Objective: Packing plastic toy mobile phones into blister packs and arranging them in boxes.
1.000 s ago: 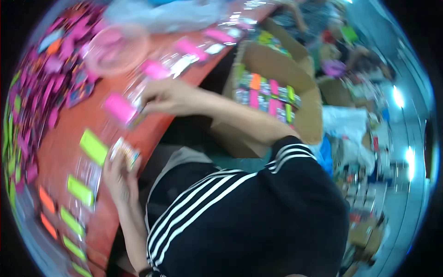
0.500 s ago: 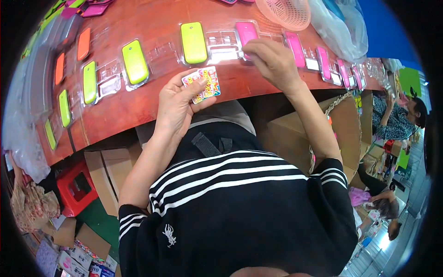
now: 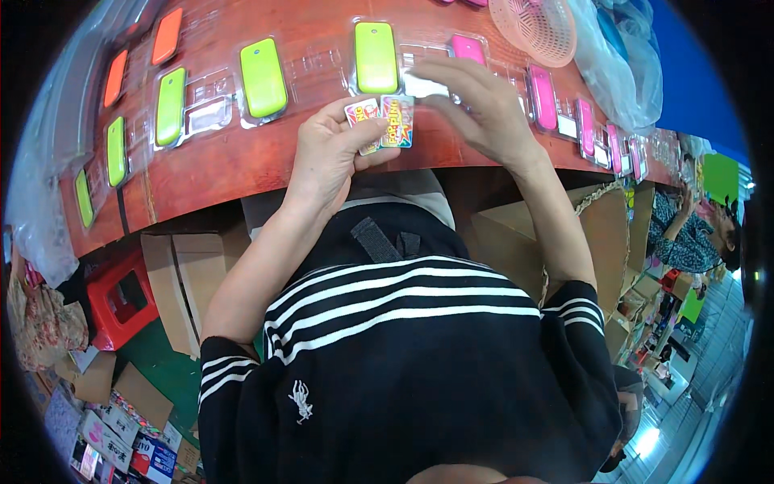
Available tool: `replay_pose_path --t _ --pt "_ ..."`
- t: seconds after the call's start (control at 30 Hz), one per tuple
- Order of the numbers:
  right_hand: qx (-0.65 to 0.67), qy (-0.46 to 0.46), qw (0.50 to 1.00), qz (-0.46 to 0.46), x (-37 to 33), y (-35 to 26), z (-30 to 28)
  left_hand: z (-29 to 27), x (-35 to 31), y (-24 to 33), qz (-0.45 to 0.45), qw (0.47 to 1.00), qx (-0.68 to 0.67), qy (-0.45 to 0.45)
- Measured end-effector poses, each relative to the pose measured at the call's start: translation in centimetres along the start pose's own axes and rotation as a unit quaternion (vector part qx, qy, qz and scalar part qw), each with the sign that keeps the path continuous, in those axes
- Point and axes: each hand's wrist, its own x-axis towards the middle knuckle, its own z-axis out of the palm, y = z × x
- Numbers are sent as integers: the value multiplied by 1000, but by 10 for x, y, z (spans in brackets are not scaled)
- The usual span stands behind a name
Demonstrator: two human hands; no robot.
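Observation:
My left hand (image 3: 326, 149) is closed on a small stack of colourful printed cards (image 3: 397, 121), slightly fanned under the thumb, at the table's near edge. Just right of the cards hovers my right hand (image 3: 496, 117), thumb and fingers apart and somewhat blurred, with nothing visible between them. Beyond my hands lies a yellow-green phone-shaped case (image 3: 376, 56) in a clear plastic tray (image 3: 415, 60). A pink phone-shaped case (image 3: 468, 50) is partly hidden behind my right fingers.
More yellow-green cases (image 3: 263, 77), orange cases (image 3: 167, 36) and pink cases (image 3: 543, 97) lie in clear trays along the red-brown table (image 3: 314, 24). A pink mesh basket (image 3: 536, 28) and plastic bags (image 3: 617, 73) are at far right. Cardboard boxes (image 3: 197, 274) and a red stool (image 3: 121, 298) stand below.
My right hand has opened from a bent-finger pose over a tray, its fingers now stretching left toward the cards. The left hand still holds the cards. The whole view has shifted slightly.

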Motion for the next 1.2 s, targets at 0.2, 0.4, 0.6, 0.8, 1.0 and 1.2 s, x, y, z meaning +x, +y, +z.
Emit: replay_pose_path --t 0.2,0.4,0.6,0.8,1.0,1.2 --pt "140 -181 971 68 27 -31 -7 -12 -11 11 35 998 60 1" --pt "459 -129 835 276 20 -36 31 -21 -19 9 76 995 -41 52" --pt "171 9 978 121 47 -47 47 -44 -39 15 90 987 -99 90" --pt "-194 -65 974 -100 59 -45 68 -62 -52 21 109 979 -155 72" --pt "-152 -68 983 -73 61 -42 70 -63 -51 20 113 980 -149 74" --pt "299 -129 926 192 63 -84 65 -63 -44 19 109 974 -177 84"
